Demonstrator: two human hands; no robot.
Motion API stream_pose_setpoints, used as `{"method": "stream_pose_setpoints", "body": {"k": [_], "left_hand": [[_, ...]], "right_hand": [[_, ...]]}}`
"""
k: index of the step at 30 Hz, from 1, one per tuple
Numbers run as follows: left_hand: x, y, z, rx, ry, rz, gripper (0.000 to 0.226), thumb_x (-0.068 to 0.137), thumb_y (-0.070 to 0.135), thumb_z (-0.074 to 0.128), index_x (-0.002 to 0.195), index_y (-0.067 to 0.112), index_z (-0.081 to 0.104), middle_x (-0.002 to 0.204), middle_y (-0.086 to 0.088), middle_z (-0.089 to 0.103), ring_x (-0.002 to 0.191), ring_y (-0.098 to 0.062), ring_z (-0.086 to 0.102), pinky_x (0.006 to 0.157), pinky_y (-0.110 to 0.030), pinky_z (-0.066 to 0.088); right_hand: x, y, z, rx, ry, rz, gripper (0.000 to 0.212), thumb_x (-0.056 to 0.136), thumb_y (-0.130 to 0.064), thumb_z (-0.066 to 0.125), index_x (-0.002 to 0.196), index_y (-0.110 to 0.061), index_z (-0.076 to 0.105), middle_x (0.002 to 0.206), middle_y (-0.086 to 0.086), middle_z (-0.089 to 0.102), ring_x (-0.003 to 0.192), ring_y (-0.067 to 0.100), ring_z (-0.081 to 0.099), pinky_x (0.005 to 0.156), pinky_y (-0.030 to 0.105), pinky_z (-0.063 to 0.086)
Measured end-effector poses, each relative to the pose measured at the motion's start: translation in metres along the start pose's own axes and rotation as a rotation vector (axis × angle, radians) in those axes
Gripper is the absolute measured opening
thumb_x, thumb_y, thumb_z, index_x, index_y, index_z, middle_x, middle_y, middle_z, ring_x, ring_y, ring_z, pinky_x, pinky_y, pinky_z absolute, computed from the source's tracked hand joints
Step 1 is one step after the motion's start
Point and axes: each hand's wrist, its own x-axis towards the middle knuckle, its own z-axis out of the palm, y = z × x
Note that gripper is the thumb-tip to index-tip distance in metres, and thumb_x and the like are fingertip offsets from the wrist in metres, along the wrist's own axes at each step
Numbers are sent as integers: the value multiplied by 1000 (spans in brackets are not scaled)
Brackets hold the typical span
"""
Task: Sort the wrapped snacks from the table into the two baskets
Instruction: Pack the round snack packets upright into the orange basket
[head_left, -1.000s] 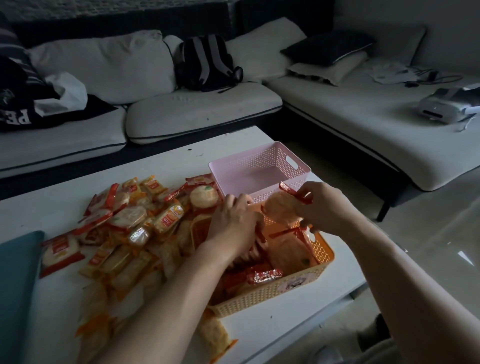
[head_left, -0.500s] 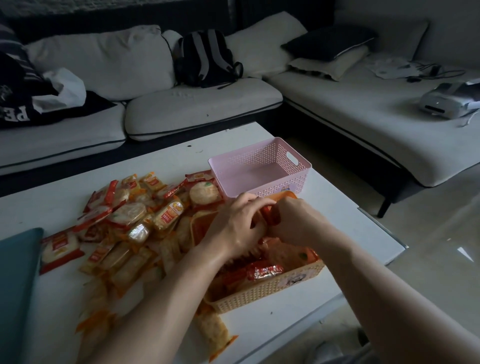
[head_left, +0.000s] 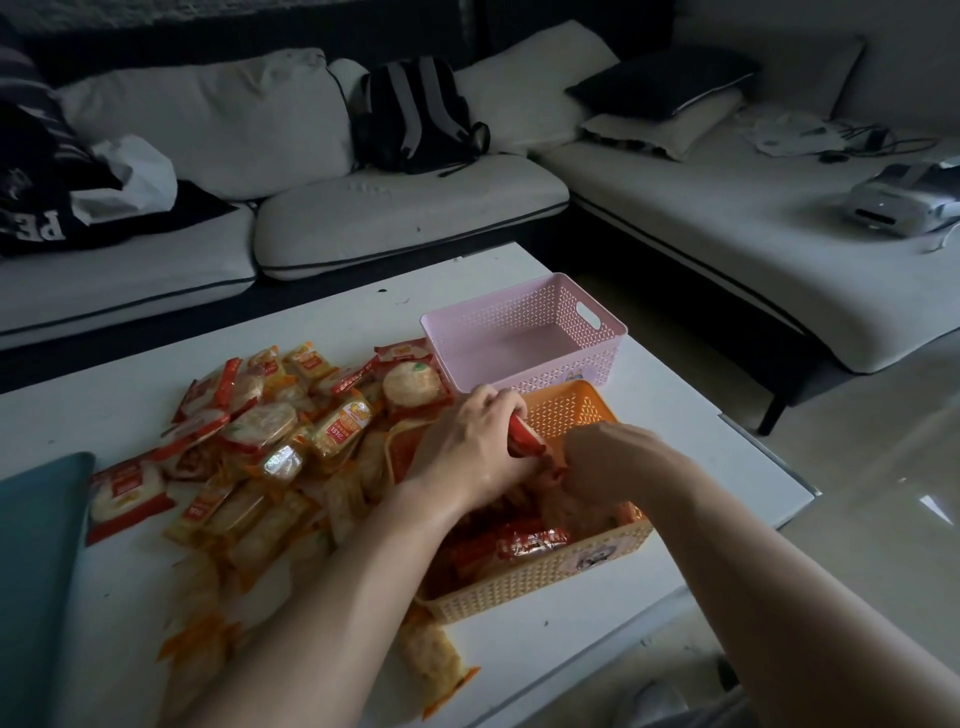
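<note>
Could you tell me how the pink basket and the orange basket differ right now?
The pink basket shows a bare floor; the orange basket holds red-wrapped snacks. The pink basket sits farther off; the left hand and right hand reach into the orange basket. Both are perforated plastic.

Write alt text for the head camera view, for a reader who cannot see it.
Two bare hands work over an orange basket of wrapped snacks on a white table: the left hand grips a red-wrapped snack, the right hand reaches in beside it. A pink basket stands behind, a snack pile to the left.
</note>
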Motion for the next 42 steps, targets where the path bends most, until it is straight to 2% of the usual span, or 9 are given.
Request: {"method": "stream_pose_setpoints", "body": {"k": [8,13,19,26,29,32,35,39,42], "left_hand": [[-3,8,-1,54,10,7,21,84,50,68,101,38,69,134,8,42,120,-16,46,90,-29,41],[-3,9,-3,95,-25,26,17,83,43,68,100,39,71,134,7,43,121,-21,42,92,-30,36],[-2,12,1,225,-126,44,33,87,56,59,118,44,65,142,3,31,130,-27,31,108,-43,31],[-6,6,5,30,64,97,72,72,51,74,135,32,44,135,3,43,126,-22,42,109,-40,38],[-6,14,10,10,54,133,84,69,46,78,140,25,38,138,-1,51,129,-26,43,112,-40,33],[-6,17,13,19,38,93,92,68,50,79,144,25,32,139,-1,54,131,-27,42,114,-47,30],[-6,20,15,85,14,83,103,66,62,78,148,28,26,141,1,53,133,-27,40,116,-50,27],[1,19,20,155,119,106,69,77,56,71,136,36,41,129,2,53,124,-26,49,105,-41,43],[6,18,20,218,137,76,43,81,57,69,118,34,61,131,0,46,118,-26,47,95,-40,47]], "right_hand": [[-13,7,-10,-14,-7,-19,29,90,-28,70,117,-16,68,91,-2,72,70,10,66,61,19,54],[-26,30,-38,172,131,5,15,90,-30,65,98,-24,76,91,-6,73,81,13,69,77,33,61],[-22,41,-40,528,415,238,15,91,-26,67,83,-16,74,75,-1,70,59,12,66,47,23,55],[10,6,-14,328,497,232,17,87,-24,68,84,-7,72,76,9,67,62,22,67,54,37,57],[19,4,-9,289,473,219,20,88,-31,62,87,-14,73,86,8,68,69,23,65,51,28,43],[19,3,-12,398,430,206,28,95,-38,60,95,-15,76,87,8,70,72,22,67,60,32,56],[20,2,-15,588,397,193,21,94,-21,60,98,-10,77,87,11,74,72,24,73,71,40,63],[18,12,-21,843,283,197,23,91,2,56,100,-6,76,92,14,76,80,27,76,76,47,63],[10,16,-15,516,214,172,27,92,4,54,112,-6,69,94,12,74,73,22,76,66,40,64]]}}
